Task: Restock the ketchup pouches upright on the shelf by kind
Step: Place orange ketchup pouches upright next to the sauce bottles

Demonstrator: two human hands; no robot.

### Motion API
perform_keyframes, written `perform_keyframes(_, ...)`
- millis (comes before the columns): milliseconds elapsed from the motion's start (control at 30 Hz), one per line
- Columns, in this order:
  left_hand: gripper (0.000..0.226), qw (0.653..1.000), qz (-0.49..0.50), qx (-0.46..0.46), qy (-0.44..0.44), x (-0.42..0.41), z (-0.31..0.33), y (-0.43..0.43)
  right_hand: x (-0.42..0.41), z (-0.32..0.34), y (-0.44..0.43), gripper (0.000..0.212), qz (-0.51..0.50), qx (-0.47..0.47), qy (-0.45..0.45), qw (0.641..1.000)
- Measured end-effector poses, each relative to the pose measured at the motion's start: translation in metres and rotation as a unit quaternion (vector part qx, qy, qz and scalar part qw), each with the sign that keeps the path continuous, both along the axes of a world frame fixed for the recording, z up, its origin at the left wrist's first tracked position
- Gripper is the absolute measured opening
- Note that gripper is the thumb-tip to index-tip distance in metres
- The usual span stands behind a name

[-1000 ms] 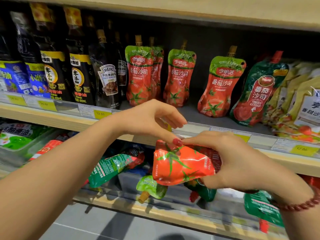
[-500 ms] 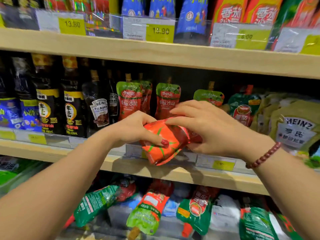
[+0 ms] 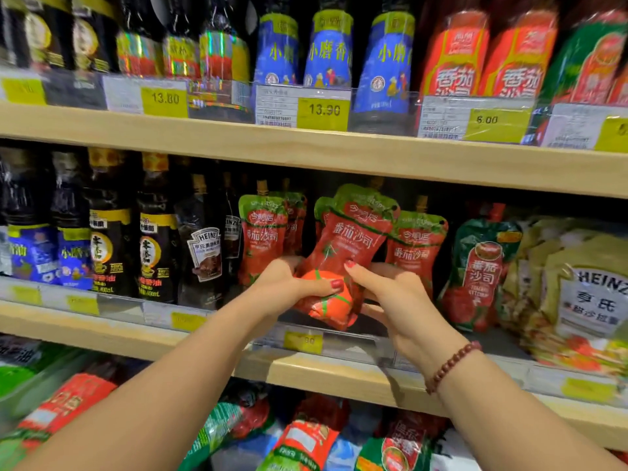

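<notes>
Clamped from both sides: left hand on the lower left of a red ketchup pouch, thumb across the printed tomato; right hand on the lower right, thumb pressed to the front. Held nearly upright, top leaning slightly right, base just above the front lip of the middle shelf, in front of the gap between same-label pouches.

Step in hand, by the look of it: setting this pouch into its own row. Next move calls for pushing it back past the price rail, seating the base flat, squaring the label forward, then letting go without tipping the neighbours.

Counted on the middle shelf, apart from the one held:
- Same red-and-green label: at least four — two stacked at left, one mostly hidden behind the held pouch, one at right.
- Dark green pouch: one, leaning left.
- Yellow Heinz bags: several, number unclear.
- Dark bottles at left: too overlapped to count.

Below, on the lower shelf: a loose heap of mixed pouches lying flat, at least four, not yet sorted.
</notes>
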State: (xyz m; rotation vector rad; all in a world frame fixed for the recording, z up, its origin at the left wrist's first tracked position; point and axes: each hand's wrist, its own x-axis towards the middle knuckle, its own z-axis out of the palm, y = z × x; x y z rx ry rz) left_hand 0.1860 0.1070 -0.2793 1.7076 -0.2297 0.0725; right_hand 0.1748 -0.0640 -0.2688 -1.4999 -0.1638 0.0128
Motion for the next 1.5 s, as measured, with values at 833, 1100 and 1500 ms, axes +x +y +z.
perform_keyframes(833, 0.067, 0.899, 0.050, 0.420, -0.114, 0.004, -0.031, 0.034, 0.094, -0.019, 0.023, 0.033, -0.065, -0.263, -0.187, 0.944)
perform_keyframes(1100, 0.071, 0.902, 0.041, 0.417, -0.099, 0.008, -0.032, 0.035, 0.099, -0.030, 0.024, 0.039, -0.060, -0.263, -0.185, 0.945)
perform_keyframes(1500, 0.062, 0.916, 0.036, 0.388, -0.094, -0.001, -0.030, 0.034, 0.091, -0.014, 0.011, 0.049, -0.080, -0.298, -0.113, 0.944)
